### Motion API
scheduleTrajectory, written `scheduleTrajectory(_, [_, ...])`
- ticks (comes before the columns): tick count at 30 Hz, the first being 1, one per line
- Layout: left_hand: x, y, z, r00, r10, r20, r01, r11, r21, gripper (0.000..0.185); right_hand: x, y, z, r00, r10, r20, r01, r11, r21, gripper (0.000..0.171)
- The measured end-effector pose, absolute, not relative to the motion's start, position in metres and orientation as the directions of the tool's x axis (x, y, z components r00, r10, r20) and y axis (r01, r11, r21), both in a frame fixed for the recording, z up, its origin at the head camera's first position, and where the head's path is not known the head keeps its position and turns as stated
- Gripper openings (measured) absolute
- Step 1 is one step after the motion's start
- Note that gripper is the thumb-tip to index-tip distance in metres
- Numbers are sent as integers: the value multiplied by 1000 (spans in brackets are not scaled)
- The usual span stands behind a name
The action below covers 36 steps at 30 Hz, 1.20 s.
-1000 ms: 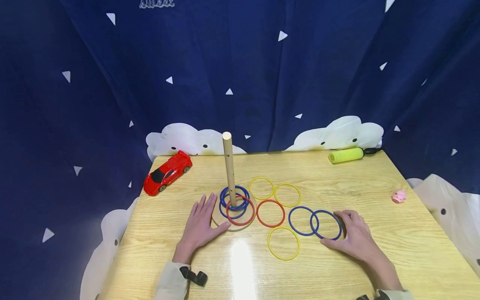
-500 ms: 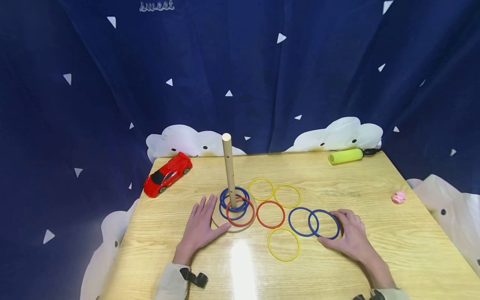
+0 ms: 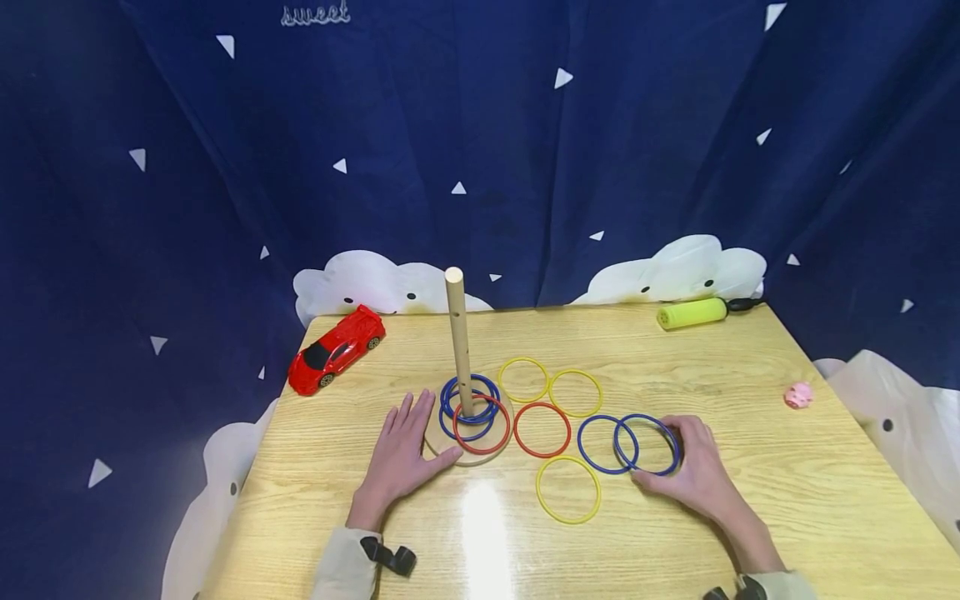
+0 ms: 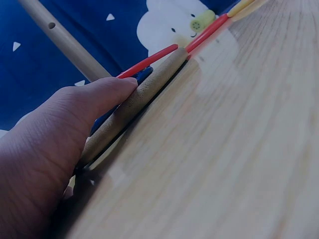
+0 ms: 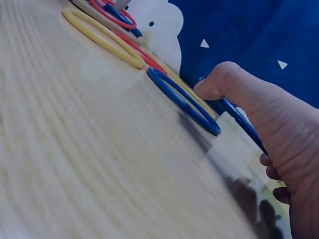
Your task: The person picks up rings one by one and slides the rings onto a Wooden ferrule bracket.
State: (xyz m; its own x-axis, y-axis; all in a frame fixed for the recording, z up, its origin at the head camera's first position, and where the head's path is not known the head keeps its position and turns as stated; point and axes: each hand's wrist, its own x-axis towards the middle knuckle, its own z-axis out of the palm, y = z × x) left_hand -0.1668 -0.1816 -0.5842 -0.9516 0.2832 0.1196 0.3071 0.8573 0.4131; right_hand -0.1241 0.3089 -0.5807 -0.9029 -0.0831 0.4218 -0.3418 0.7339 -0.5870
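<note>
My left hand (image 3: 401, 454) lies beside the round wooden base (image 3: 441, 447) of a ring-toss stand, fingers straight, thumb on its rim. An upright post (image 3: 460, 350) rises from the base. Several blue rings (image 3: 480, 377) circle the post's foot; a red ring (image 3: 509, 423) lies over them, around the post's near side. My right hand (image 3: 699, 471) pinches a blue ring (image 5: 245, 123) between thumb and fingers, holding it slightly raised. In the head view it overlaps another blue ring (image 3: 608, 472) that lies on the table.
A red ring (image 3: 542, 456) and yellow rings (image 3: 567, 522) lie between the hands on the wooden table (image 3: 630, 550). A red toy car (image 3: 337, 350) stands at the back left, a yellow-green hand pump (image 3: 692, 313) at the back right. A small pink toy (image 3: 798, 395) sits near the right edge.
My right hand has moved slightly left and away from me with the blue ring, which has lifted and overlaps the other blue ring more. The left hand has stayed put.
</note>
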Motion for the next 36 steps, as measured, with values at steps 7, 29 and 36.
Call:
scheduleTrajectory(7, [-167, -182, -586, -950, 283, 131, 312, 853, 418, 109, -133, 298, -572, -899, -97, 426, -357, 726, -588, 97])
scheduleTrajectory(29, [-165, -184, -584, -948, 283, 144, 317, 854, 412, 109, -189, 254, -500, -855, -239, 461, -496, 641, -586, 89])
scheduleTrajectory(36, [-167, -183, -587, -947, 282, 153, 320, 850, 417, 110, -206, 234, -449, -803, -283, 525, -581, 569, -582, 86])
